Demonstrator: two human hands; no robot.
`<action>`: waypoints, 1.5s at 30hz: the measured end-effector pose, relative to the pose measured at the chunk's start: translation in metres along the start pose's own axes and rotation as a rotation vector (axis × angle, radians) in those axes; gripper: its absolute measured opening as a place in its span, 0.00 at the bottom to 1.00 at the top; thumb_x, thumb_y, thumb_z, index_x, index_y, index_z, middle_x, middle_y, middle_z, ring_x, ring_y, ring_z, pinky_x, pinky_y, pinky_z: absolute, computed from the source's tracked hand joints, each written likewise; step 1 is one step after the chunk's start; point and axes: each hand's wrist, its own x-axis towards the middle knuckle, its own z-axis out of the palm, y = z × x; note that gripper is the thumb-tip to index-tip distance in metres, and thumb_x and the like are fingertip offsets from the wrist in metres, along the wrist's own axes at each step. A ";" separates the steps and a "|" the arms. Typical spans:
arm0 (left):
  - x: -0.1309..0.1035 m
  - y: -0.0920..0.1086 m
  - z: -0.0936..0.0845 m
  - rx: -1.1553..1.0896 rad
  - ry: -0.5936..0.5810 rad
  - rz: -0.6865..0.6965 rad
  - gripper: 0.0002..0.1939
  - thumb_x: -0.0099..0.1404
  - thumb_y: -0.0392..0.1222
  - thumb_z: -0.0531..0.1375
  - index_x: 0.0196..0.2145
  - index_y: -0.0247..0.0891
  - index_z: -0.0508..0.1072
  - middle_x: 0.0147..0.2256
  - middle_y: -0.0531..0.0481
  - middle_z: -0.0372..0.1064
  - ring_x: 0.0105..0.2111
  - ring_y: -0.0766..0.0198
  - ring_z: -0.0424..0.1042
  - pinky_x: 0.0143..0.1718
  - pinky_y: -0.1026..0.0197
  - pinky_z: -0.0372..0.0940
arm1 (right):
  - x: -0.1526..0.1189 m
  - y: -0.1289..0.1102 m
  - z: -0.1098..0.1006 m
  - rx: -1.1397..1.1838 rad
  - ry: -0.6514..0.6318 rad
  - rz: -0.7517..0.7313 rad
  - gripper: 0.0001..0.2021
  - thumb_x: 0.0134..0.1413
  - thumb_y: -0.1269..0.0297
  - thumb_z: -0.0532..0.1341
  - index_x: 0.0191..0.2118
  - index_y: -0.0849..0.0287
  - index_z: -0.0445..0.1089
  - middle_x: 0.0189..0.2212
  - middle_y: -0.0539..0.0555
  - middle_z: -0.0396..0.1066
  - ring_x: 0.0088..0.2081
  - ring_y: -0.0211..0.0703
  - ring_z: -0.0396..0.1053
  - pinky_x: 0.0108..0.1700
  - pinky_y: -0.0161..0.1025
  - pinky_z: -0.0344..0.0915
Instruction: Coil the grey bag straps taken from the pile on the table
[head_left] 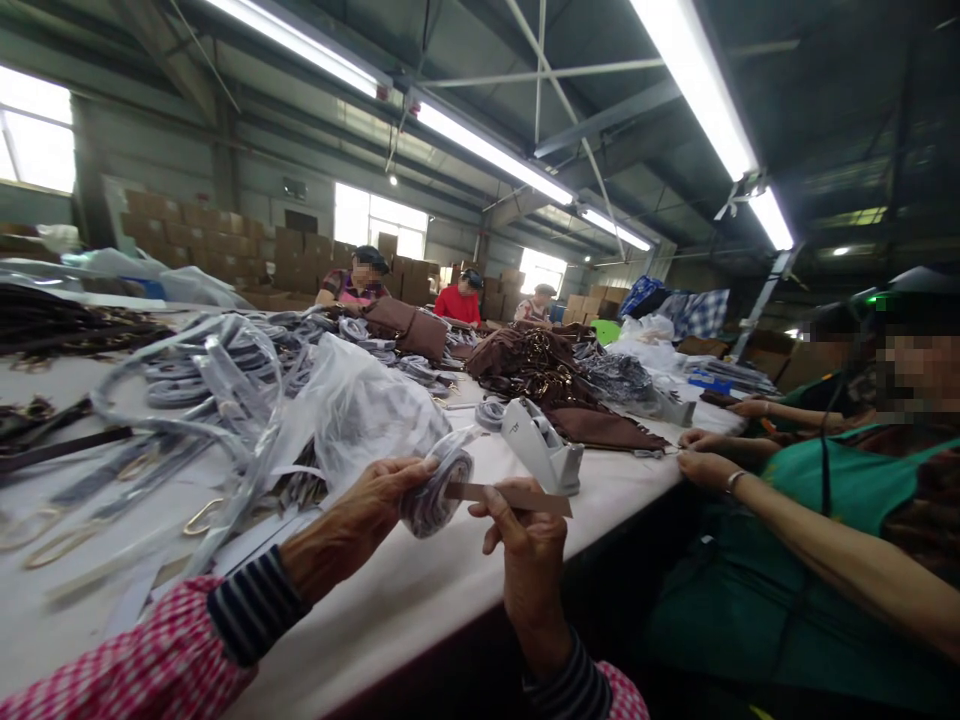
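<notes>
My left hand [394,490] grips a rolled grey strap [437,492] wrapped in clear plastic, above the table's front edge. Between the fingers and thumb of my right hand [525,525] is a flat brown strip [536,500], whose left end lies against the roll. Just behind my hands a white tape dispenser [541,445] stands on the white tabletop [397,600]. A crumpled clear plastic bag [367,410] lies behind my left hand.
Plastic-wrapped grey straps with metal hooks [202,515] spread across the left. Brown pouches [525,365] are heaped mid-table. At the right, a person in a green apron [817,470] works at the edge. Other people sit across the table, before stacked cartons [202,235].
</notes>
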 end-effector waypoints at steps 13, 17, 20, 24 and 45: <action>-0.002 -0.001 0.000 0.234 0.055 0.049 0.24 0.63 0.61 0.65 0.27 0.34 0.78 0.25 0.50 0.69 0.25 0.64 0.61 0.28 0.61 0.53 | -0.020 0.020 0.012 -0.098 -0.168 -0.101 0.16 0.59 0.66 0.66 0.52 0.54 0.67 0.35 0.50 0.70 0.30 0.41 0.72 0.25 0.34 0.69; -0.002 -0.001 0.000 0.634 0.046 0.277 0.20 0.67 0.55 0.63 0.26 0.37 0.79 0.31 0.49 0.70 0.33 0.59 0.65 0.36 0.58 0.58 | -0.018 0.011 -0.024 -0.555 -0.489 -0.560 0.10 0.64 0.74 0.56 0.44 0.57 0.74 0.36 0.57 0.72 0.38 0.48 0.73 0.40 0.42 0.71; -0.005 -0.022 0.005 0.939 0.020 0.437 0.15 0.70 0.49 0.61 0.29 0.39 0.79 0.36 0.46 0.73 0.41 0.54 0.65 0.44 0.54 0.58 | -0.017 0.012 -0.041 -0.816 -0.558 -0.767 0.14 0.65 0.77 0.54 0.45 0.58 0.75 0.38 0.60 0.74 0.40 0.51 0.72 0.39 0.43 0.70; -0.008 -0.055 0.010 1.208 -0.042 0.493 0.13 0.71 0.41 0.59 0.30 0.38 0.77 0.37 0.44 0.73 0.41 0.53 0.63 0.43 0.53 0.58 | -0.017 0.020 -0.047 -0.938 -0.624 -0.856 0.14 0.67 0.76 0.53 0.43 0.59 0.76 0.46 0.63 0.76 0.45 0.53 0.72 0.45 0.45 0.72; 0.008 -0.055 -0.009 0.642 0.062 0.222 0.11 0.61 0.40 0.61 0.42 0.37 0.74 0.32 0.50 0.76 0.32 0.58 0.73 0.34 0.59 0.63 | 0.033 -0.006 -0.020 -0.786 -0.811 -0.110 0.07 0.54 0.77 0.64 0.31 0.58 0.74 0.27 0.48 0.75 0.32 0.40 0.73 0.36 0.33 0.63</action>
